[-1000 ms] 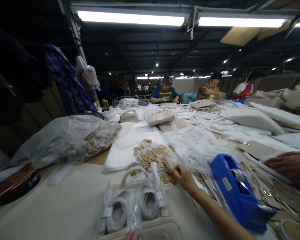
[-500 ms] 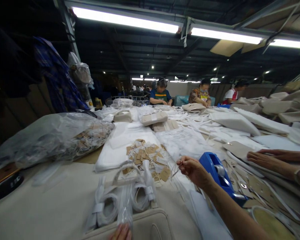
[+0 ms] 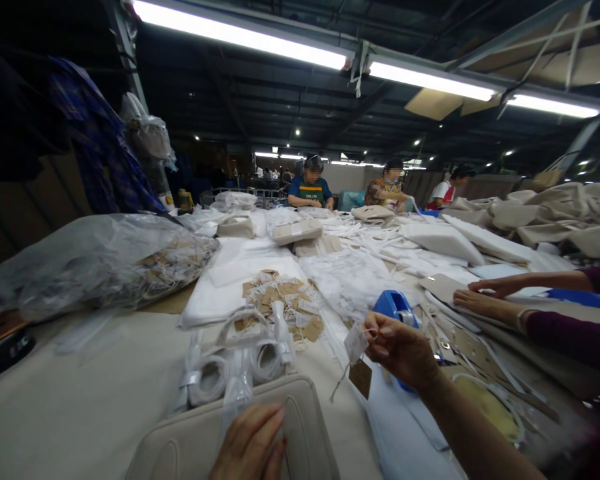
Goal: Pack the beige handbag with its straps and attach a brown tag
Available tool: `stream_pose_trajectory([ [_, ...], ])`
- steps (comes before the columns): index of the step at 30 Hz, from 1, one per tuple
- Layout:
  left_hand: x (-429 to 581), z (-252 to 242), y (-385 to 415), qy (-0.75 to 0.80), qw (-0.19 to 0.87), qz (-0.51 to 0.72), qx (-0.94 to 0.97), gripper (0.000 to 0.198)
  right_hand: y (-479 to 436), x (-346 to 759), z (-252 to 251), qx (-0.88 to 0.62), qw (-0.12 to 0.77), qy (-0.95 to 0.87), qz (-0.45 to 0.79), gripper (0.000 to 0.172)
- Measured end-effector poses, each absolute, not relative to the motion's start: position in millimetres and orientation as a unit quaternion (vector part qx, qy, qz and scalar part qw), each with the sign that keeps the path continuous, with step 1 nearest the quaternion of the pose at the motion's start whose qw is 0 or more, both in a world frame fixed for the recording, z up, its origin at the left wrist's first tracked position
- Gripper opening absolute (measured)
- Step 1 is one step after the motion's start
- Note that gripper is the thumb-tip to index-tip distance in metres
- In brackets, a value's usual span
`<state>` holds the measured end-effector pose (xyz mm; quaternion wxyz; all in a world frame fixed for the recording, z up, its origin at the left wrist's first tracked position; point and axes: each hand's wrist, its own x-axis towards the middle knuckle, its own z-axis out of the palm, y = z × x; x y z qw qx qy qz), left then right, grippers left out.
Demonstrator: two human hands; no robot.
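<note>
A beige handbag lies before me, its handle and plastic-wrapped strap rolls at its far side. My left hand is over the bag's near face, fingers loosely bent, partly cut off by the bottom edge; I make out nothing in it. To the right of the bag, my right hand is raised, thumb and fingers pinching the string of a hang tag. From it dangle a white label and a brown card tag. Beyond the bag lies a pile of similar tags.
A blue tape dispenser stands behind my right hand. At right, a co-worker's hands rest on beige pieces. A plastic bag of tags lies left. White foam sheets and other bags cover the far table.
My right hand has drawn the tag nearer and away from the pile; its label and card now hang in view. My left hand has come further over the bag. The view has shifted.
</note>
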<state>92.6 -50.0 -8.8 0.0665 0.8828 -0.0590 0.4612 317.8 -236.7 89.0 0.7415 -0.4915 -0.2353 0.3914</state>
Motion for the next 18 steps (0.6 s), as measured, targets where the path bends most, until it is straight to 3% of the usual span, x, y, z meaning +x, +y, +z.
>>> stream_pose_trajectory([
  [8, 165.2, 6.3, -138.6, 0.041, 0.385, 0.446, 0.807, 0.02, -240.2, 289.3, 77.6, -0.442, 0.754, -0.231, 0.427, 0.012],
  [15, 164.5, 22.6, -138.3, 0.12, 0.699, 0.202, 0.676, 0.014, -241.9, 279.6, 63.2, -0.427, 0.765, -0.217, 0.432, 0.011],
  [18, 159.7, 27.0, -130.8, 0.169, 0.766, 0.128, 0.607, 0.02, -245.1, 276.7, 51.4, -0.428, 0.77, -0.208, 0.424, 0.01],
])
